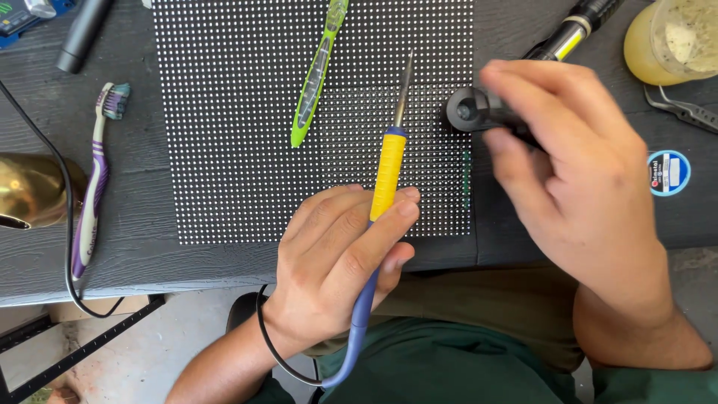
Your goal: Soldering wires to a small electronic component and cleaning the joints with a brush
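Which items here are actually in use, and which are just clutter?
In use:
- soldering iron, in the left hand
- black cylindrical tool, in the right hand
- dotted panel

Lying about:
- purple toothbrush
- green tool
- yellow jar
- pliers
- round blue disc

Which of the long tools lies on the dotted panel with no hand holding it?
The green tool. The yellow soldering iron is in the left hand.

Bare forearms, dark green shirt, olive trousers.
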